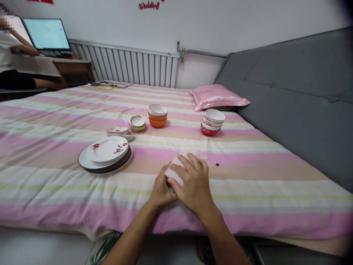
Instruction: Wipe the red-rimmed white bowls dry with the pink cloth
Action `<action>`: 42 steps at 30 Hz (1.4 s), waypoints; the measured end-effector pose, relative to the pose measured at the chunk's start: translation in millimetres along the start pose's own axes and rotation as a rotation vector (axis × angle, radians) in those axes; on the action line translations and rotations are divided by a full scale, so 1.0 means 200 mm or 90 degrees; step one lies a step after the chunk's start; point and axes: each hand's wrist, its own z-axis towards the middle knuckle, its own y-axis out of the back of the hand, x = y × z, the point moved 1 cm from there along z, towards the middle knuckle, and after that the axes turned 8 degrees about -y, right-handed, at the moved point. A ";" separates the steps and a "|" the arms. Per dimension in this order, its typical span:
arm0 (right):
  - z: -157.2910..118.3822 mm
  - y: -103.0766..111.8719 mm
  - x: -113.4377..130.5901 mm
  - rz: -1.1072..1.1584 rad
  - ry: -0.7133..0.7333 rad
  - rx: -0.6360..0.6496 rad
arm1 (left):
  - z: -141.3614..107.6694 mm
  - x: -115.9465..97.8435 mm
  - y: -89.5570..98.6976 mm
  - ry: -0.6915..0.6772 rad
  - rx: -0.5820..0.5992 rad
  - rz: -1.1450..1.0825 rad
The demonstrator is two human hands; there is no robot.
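Observation:
A pale pinkish-white folded cloth (175, 173) is between my two hands, just above the near part of the bed. My left hand (161, 189) grips its left and lower side, thumb tucked in under my right hand. Over the top lies my right hand (195, 182), its fingers curved across the cloth and pressing on it. Whatever may be inside or beneath the cloth is hidden. To the left of my hands stands a stack of plates (107, 150), the white top ones with red flowers and the larger ones below dark-rimmed.
Beyond sit small dishes (138, 122), oval dishes (117, 130), a stack of orange bowls (157, 119) and red-and-white bowls (211, 127). A small black piece (217, 165) lies right of my hands. Farther back are a pink pillow (219, 96) and cables (110, 85). A person (11, 51) sits far left.

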 end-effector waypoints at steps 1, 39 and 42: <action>0.00 0.00 -0.01 -0.004 -0.005 -0.006 | 0.00 0.00 0.00 -0.016 0.014 0.014; 0.08 -0.14 -0.44 0.929 -0.591 0.112 | -0.01 0.05 0.01 -0.065 0.075 -0.002; 0.08 -0.14 -0.43 0.946 -0.611 0.125 | 0.00 0.05 0.01 -0.050 0.023 -0.059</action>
